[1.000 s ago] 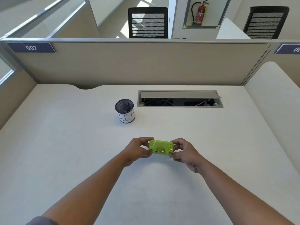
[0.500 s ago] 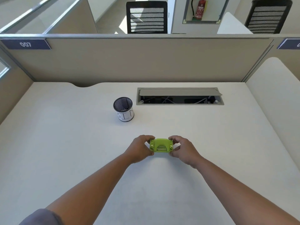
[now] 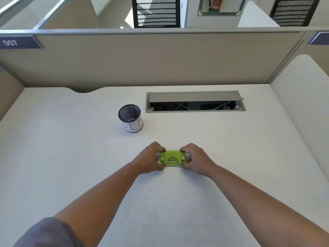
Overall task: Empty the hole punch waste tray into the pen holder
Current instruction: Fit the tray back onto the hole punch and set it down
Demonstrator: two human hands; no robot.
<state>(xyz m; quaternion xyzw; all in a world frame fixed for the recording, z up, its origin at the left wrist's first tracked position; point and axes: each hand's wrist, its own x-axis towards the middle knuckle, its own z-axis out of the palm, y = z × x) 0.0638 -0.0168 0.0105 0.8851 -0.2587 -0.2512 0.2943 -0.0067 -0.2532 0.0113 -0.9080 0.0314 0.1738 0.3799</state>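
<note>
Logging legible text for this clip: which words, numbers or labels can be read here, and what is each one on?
"007": white digits on the dark blue sign on the partition's top left.
Blue sign at top right: cut off by the frame edge, unreadable.
Pen holder: hand-drawn strokes on its white band, maybe "SIN", not clear.
Fire extinguisher: label too blurred.
Hole punch: no text seen.

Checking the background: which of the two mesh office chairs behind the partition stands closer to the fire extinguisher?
The left chair, just left of the fire extinguisher; the right chair stands farther off, beyond a white panel.
</note>
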